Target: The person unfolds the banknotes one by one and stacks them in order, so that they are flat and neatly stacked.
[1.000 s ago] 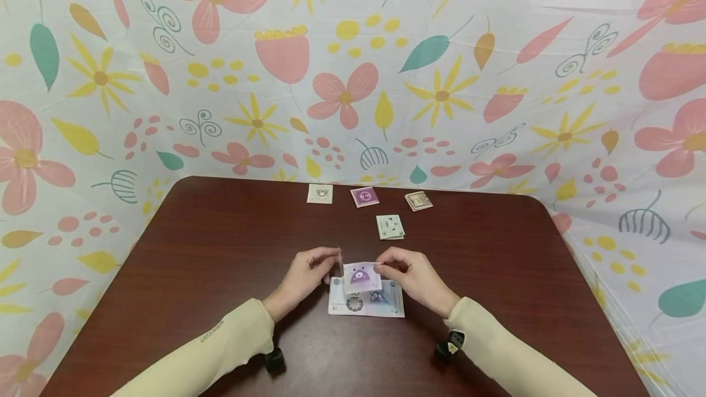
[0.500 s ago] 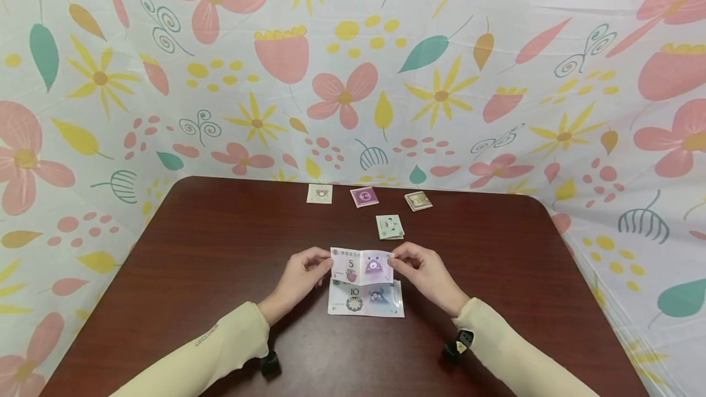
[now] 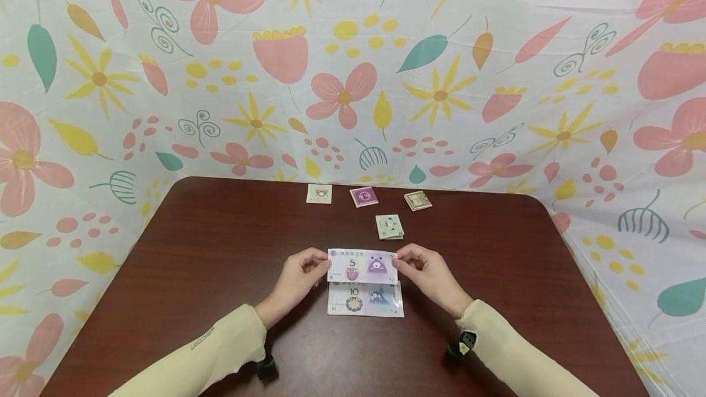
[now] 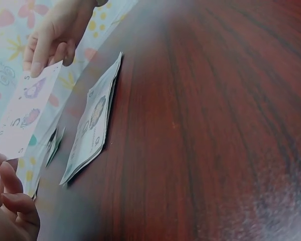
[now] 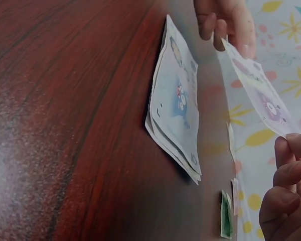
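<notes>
A purple play banknote (image 3: 364, 266) marked 5 is stretched out flat between my two hands. My left hand (image 3: 300, 277) pinches its left end between thumb and fingers, while my right hand (image 3: 427, 274) pinches the right end. In the wrist views the purple note (image 4: 27, 108) is up off the table. Below it on the table lies a small stack of blue play banknotes (image 3: 366, 300), the top one marked 10. Several loose edges of this stack (image 5: 175, 105) show in the right wrist view. The purple note covers the stack's upper edge in the head view.
On the dark wooden table (image 3: 220, 231), a folded green note (image 3: 390, 226) lies beyond the hands. Farther back are a cream note (image 3: 319, 193), a folded purple note (image 3: 364, 196) and a folded brown note (image 3: 418, 200). A flowered cloth (image 3: 342, 97) hangs behind the table.
The purple banknote was folded, its left part standing up edge-on; it has been spread open to full width. My right hand has moved right, my left hand slightly left.
</notes>
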Action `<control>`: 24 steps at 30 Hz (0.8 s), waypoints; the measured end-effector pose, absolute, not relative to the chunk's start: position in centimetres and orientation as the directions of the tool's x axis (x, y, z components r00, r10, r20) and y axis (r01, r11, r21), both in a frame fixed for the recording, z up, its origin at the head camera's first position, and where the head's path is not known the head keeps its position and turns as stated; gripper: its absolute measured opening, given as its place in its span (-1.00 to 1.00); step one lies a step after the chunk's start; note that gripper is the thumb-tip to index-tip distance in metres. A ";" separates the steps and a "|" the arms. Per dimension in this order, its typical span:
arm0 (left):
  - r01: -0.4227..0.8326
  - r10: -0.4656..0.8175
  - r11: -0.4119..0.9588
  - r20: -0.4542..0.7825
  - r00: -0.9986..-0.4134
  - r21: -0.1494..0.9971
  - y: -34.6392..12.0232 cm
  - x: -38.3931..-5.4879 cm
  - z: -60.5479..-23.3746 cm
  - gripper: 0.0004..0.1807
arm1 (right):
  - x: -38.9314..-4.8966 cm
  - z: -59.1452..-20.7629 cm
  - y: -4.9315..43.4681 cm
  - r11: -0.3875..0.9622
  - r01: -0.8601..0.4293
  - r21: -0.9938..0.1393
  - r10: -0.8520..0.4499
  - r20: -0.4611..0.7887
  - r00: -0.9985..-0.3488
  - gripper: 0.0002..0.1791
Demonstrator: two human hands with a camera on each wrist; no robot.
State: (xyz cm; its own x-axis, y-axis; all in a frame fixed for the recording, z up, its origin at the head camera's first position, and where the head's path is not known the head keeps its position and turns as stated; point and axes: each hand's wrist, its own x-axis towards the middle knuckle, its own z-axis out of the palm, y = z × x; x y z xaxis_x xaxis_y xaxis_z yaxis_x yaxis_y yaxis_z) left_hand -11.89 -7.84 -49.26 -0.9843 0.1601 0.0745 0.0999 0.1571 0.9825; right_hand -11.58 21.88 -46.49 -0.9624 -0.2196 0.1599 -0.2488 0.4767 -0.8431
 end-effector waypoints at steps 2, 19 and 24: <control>0.104 0.166 0.167 0.076 -0.983 0.981 -7.9 -11.8 -49.2 -0.95 | -11.5 -46.6 21.9 0.474 -0.240 -0.847 -0.219 0.150 -0.964 -0.92; 0.213 0.273 0.390 0.108 -0.956 0.896 -8.3 -10.7 -49.0 -0.73 | -10.6 -47.0 22.5 0.580 -0.271 -0.768 -0.294 0.112 -0.949 -0.86; 0.293 0.345 0.421 0.147 -0.927 0.859 -8.3 -10.4 -49.3 -0.89 | -10.3 -47.2 22.8 0.619 -0.253 -0.743 -0.321 0.054 -0.946 -0.89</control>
